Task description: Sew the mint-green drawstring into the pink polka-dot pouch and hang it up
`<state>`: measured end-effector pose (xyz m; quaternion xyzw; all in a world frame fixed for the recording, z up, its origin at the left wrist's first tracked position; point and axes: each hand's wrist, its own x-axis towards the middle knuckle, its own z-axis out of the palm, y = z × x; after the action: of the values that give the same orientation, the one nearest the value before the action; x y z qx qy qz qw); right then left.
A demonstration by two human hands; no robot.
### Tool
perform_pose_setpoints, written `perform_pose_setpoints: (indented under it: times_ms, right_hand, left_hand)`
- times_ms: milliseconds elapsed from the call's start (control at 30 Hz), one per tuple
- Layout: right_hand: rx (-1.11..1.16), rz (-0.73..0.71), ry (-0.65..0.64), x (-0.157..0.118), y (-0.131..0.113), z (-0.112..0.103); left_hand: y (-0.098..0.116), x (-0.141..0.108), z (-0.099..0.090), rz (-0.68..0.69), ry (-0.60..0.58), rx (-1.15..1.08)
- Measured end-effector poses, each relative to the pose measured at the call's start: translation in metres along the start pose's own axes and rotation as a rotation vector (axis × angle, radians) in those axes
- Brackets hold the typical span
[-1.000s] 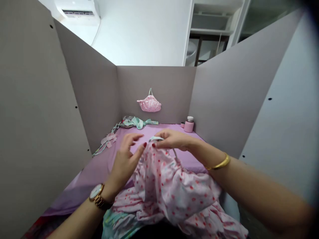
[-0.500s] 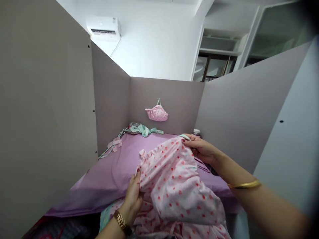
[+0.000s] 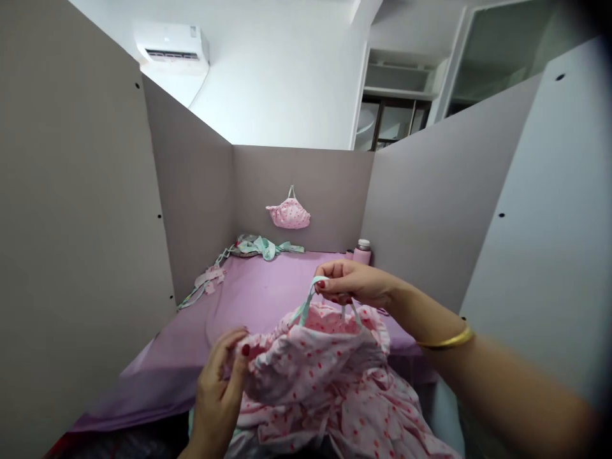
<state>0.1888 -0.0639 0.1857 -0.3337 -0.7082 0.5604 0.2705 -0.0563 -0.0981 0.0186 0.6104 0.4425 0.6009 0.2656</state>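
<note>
Pinched between the fingers of my right hand [image 3: 351, 280] is the mint-green strap [image 3: 306, 305] of a pink dotted garment [image 3: 315, 357]. The garment hangs below the hand, its gathered upper edge partly open, its lower part spread in folds toward me. My left hand [image 3: 222, 382] is at the garment's left edge, thumb and fingers apart; whether it touches the cloth is hard to tell. More pink dotted cloth [image 3: 382, 414] lies beneath, near the front edge of the purple-covered table.
A small pink dotted piece [image 3: 290, 213] hangs on the back partition [image 3: 329, 185]. Mint straps [image 3: 268, 248] and pale pink scraps [image 3: 209, 278] lie along the back left of the purple cloth [image 3: 258, 280]. A pink bottle [image 3: 362, 252] stands at back right. Grey panels enclose both sides.
The garment has turned and dropped, and its straps now show. My right hand has moved left and holds a strap instead of the cloth edge. My left hand has opened and shifted left.
</note>
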Motion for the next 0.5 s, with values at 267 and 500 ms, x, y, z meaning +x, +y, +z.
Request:
perform_pose_setpoints:
  times_ms: [267, 500]
  right_hand:
    - [-0.077, 0.019, -0.111, -0.002, -0.007, 0.027]
    - [-0.068, -0.066, -0.060, 0.001, -0.010, 0.039]
  left_hand:
    - [0.067, -0.005, 0.003, 0.248, -0.420, 0.289]
    - [0.052, -0.016, -0.001, 0.402, -0.342, 0.428]
